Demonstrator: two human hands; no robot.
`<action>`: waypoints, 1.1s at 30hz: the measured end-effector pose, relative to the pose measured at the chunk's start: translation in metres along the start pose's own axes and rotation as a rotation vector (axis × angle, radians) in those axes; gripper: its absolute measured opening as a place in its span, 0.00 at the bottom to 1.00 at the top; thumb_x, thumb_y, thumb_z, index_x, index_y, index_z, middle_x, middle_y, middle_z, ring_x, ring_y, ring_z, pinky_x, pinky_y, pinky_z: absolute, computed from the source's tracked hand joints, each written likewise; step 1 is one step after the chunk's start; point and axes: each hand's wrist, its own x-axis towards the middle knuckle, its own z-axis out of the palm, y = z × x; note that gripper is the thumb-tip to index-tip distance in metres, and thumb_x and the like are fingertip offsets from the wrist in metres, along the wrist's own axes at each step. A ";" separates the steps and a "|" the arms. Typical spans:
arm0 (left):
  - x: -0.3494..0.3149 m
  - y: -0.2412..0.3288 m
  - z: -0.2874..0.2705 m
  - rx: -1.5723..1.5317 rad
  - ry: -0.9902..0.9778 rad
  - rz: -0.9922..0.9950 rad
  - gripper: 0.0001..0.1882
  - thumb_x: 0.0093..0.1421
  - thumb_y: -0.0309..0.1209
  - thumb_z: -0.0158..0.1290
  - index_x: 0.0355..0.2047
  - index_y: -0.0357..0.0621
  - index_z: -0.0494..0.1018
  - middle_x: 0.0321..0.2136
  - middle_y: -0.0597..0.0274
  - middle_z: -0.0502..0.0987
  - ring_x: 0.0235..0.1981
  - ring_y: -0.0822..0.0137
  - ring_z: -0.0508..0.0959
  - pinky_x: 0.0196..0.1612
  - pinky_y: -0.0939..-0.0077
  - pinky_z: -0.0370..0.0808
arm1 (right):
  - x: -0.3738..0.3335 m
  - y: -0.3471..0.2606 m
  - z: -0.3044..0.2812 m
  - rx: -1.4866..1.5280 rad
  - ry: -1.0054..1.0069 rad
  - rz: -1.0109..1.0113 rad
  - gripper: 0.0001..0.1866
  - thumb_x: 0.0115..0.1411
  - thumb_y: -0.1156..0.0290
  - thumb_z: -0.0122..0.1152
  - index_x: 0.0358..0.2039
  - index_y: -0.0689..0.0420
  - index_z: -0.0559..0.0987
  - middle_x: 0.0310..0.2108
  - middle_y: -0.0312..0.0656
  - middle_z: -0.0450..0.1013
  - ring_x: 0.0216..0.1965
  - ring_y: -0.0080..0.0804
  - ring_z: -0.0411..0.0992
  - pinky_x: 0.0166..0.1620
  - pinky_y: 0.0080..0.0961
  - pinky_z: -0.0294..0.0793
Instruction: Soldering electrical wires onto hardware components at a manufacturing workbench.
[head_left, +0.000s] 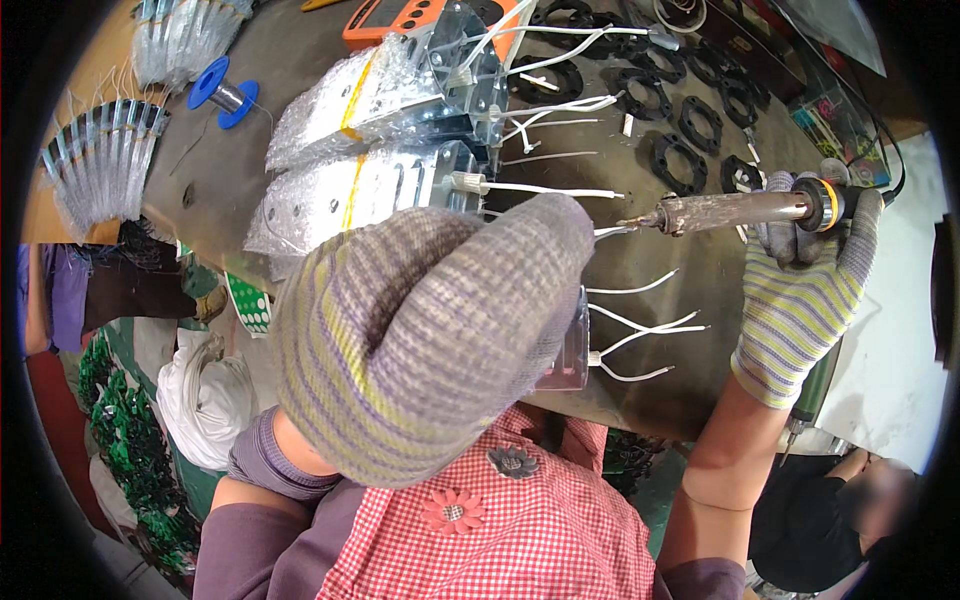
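My left hand (430,330), in a striped knit glove, is large in the middle and reaches over metal parts. Its fingers are bent and pressed together, and whatever they may pinch is hidden behind the glove. My right hand (800,300), gloved alike, grips a soldering iron (735,211) by its handle. The iron points left, its tip at the end of a white wire (612,232) beside my left fingertips. Bubble-wrapped metal assemblies (345,200) with yellow bands and white wire leads lie just beyond my left hand. More white leads (640,325) stick out to the right below the iron.
A blue spool of solder wire (223,93) stands at the far left, near fanned stacks of wrapped strips (105,150). An orange meter (400,20) lies at the back. Several black rings (700,124) are scattered at the far right. Another person (825,520) is at the lower right.
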 end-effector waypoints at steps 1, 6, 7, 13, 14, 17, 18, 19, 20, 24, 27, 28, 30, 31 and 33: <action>-0.001 -0.003 -0.003 0.000 -0.001 -0.001 0.10 0.58 0.20 0.55 0.41 0.37 0.77 0.29 0.59 0.79 0.29 0.67 0.79 0.35 0.75 0.74 | 0.000 0.000 -0.002 -0.006 -0.042 0.005 0.20 0.66 0.53 0.56 0.42 0.60 0.74 0.32 0.38 0.73 0.30 0.25 0.73 0.36 0.25 0.78; 0.003 -0.005 0.000 -0.003 -0.006 -0.009 0.11 0.58 0.20 0.55 0.42 0.36 0.77 0.29 0.59 0.79 0.29 0.67 0.79 0.35 0.76 0.74 | -0.001 0.001 -0.001 0.011 -0.070 0.016 0.20 0.66 0.53 0.55 0.43 0.60 0.74 0.32 0.38 0.73 0.30 0.24 0.73 0.35 0.24 0.78; 0.001 -0.001 0.002 -0.001 -0.006 -0.010 0.11 0.58 0.20 0.55 0.42 0.36 0.77 0.29 0.59 0.79 0.29 0.67 0.79 0.35 0.76 0.74 | -0.001 0.001 -0.001 0.018 -0.063 0.024 0.20 0.66 0.53 0.55 0.43 0.60 0.74 0.32 0.38 0.73 0.30 0.24 0.73 0.35 0.23 0.78; -0.001 -0.001 0.001 -0.001 -0.010 -0.016 0.11 0.59 0.20 0.55 0.43 0.36 0.77 0.30 0.59 0.79 0.29 0.68 0.79 0.35 0.76 0.74 | 0.004 0.000 -0.011 0.044 -0.201 0.047 0.20 0.65 0.53 0.56 0.43 0.60 0.74 0.32 0.38 0.73 0.30 0.23 0.73 0.35 0.21 0.77; 0.001 0.000 0.004 0.001 -0.009 -0.018 0.11 0.59 0.20 0.55 0.43 0.35 0.77 0.30 0.59 0.79 0.29 0.68 0.79 0.35 0.76 0.74 | 0.003 0.000 -0.009 0.045 -0.203 0.048 0.20 0.65 0.53 0.56 0.43 0.60 0.74 0.32 0.38 0.73 0.30 0.23 0.73 0.35 0.21 0.77; 0.006 -0.002 0.006 0.005 -0.009 -0.022 0.11 0.59 0.20 0.55 0.43 0.35 0.77 0.30 0.59 0.79 0.29 0.68 0.79 0.35 0.76 0.74 | -0.001 0.001 0.002 0.035 -0.040 0.055 0.21 0.65 0.53 0.56 0.43 0.61 0.75 0.32 0.38 0.73 0.31 0.24 0.73 0.36 0.22 0.77; 0.008 -0.001 0.006 -0.002 0.013 -0.009 0.11 0.59 0.21 0.56 0.43 0.36 0.77 0.30 0.59 0.79 0.30 0.68 0.79 0.36 0.76 0.74 | -0.002 0.000 0.003 0.027 -0.008 0.034 0.21 0.65 0.53 0.56 0.43 0.61 0.75 0.32 0.39 0.73 0.31 0.25 0.73 0.37 0.23 0.77; 0.011 -0.001 0.005 -0.010 0.034 0.004 0.11 0.59 0.21 0.56 0.43 0.36 0.77 0.31 0.59 0.79 0.31 0.68 0.79 0.36 0.77 0.74 | -0.002 -0.001 0.003 0.018 0.024 0.013 0.21 0.65 0.53 0.56 0.43 0.61 0.75 0.32 0.39 0.73 0.32 0.26 0.73 0.37 0.24 0.77; 0.015 -0.001 0.004 -0.018 0.056 0.017 0.11 0.59 0.21 0.56 0.43 0.36 0.77 0.32 0.59 0.79 0.31 0.69 0.79 0.36 0.77 0.74 | 0.000 -0.002 -0.001 0.016 0.028 0.007 0.21 0.65 0.53 0.56 0.43 0.61 0.75 0.32 0.39 0.73 0.32 0.26 0.73 0.37 0.24 0.77; 0.017 -0.003 0.002 0.086 0.161 0.080 0.10 0.57 0.21 0.58 0.41 0.38 0.78 0.33 0.59 0.80 0.32 0.69 0.79 0.37 0.77 0.74 | 0.004 -0.001 -0.006 0.073 -0.011 0.030 0.20 0.65 0.54 0.56 0.43 0.61 0.74 0.34 0.40 0.73 0.33 0.27 0.73 0.39 0.25 0.78; 0.016 -0.009 0.003 0.127 0.091 0.080 0.08 0.56 0.21 0.59 0.38 0.38 0.78 0.33 0.59 0.81 0.33 0.64 0.80 0.39 0.74 0.75 | -0.003 0.002 0.010 0.101 0.058 0.045 0.21 0.66 0.53 0.54 0.44 0.60 0.75 0.30 0.39 0.72 0.27 0.24 0.62 0.35 0.23 0.69; 0.018 -0.010 0.004 0.124 0.092 0.081 0.08 0.56 0.21 0.59 0.38 0.38 0.78 0.33 0.59 0.81 0.33 0.64 0.80 0.39 0.74 0.75 | -0.004 0.001 0.014 0.110 0.065 0.041 0.22 0.66 0.51 0.52 0.44 0.59 0.77 0.26 0.38 0.71 0.20 0.20 0.51 0.31 0.21 0.60; 0.020 -0.009 0.004 0.173 0.074 0.147 0.08 0.56 0.20 0.59 0.38 0.37 0.78 0.33 0.58 0.81 0.32 0.63 0.80 0.38 0.74 0.75 | -0.002 0.003 0.006 0.103 0.022 0.030 0.22 0.66 0.51 0.52 0.44 0.59 0.77 0.26 0.39 0.71 0.20 0.20 0.51 0.30 0.20 0.59; 0.020 -0.009 0.003 0.174 0.074 0.146 0.08 0.56 0.20 0.59 0.38 0.37 0.78 0.33 0.58 0.81 0.32 0.63 0.80 0.38 0.74 0.75 | -0.002 0.004 0.005 0.098 -0.022 0.023 0.22 0.66 0.51 0.52 0.44 0.59 0.77 0.26 0.39 0.71 0.20 0.20 0.50 0.30 0.19 0.58; 0.021 -0.009 0.004 0.153 0.084 0.138 0.08 0.56 0.20 0.58 0.38 0.37 0.77 0.32 0.58 0.81 0.31 0.64 0.80 0.38 0.74 0.75 | -0.005 0.004 0.013 0.076 0.034 -0.008 0.22 0.66 0.51 0.52 0.44 0.59 0.77 0.26 0.39 0.71 0.19 0.20 0.50 0.29 0.19 0.57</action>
